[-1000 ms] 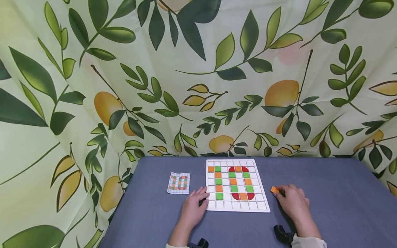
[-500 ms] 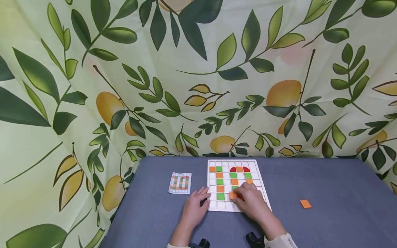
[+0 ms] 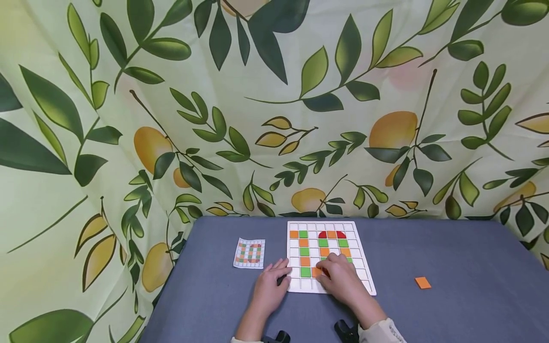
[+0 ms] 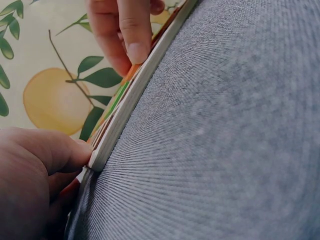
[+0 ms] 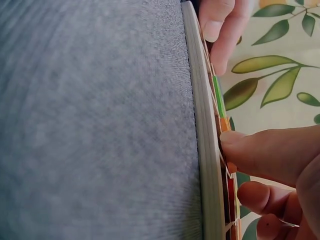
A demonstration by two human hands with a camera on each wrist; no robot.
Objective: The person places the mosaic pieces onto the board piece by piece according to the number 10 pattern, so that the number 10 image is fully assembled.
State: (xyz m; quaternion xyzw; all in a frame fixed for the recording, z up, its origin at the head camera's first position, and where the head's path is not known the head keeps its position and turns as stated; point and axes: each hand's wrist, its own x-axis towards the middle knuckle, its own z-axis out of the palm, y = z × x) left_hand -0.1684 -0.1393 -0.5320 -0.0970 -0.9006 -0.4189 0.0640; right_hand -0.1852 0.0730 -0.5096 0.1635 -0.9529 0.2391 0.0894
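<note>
A white grid board (image 3: 363,275) carries orange, green and red tiles in its cells. My right hand (image 3: 343,281) is over the board's lower middle, pinching a square orange tile (image 3: 316,272) beside the lowest green tile (image 3: 306,272) of the left column. In the right wrist view the thumb presses on this orange tile (image 5: 228,162), low at the board surface. The hand hides the bottom of the ring of tiles on the right. My left hand (image 3: 269,286) rests at the board's left edge, its fingertips touching the rim.
One loose orange tile (image 3: 422,283) lies on the grey tablecloth (image 3: 467,257), right of the board. Left of the board is a small paper card (image 3: 249,253) printed with a coloured grid pattern. Behind the table hangs a leaf-patterned cloth (image 3: 266,143).
My right hand has carried an orange tile from the right side of the table onto the board, then slid slightly left beside the green tile. My left hand stays at the board's edge.
</note>
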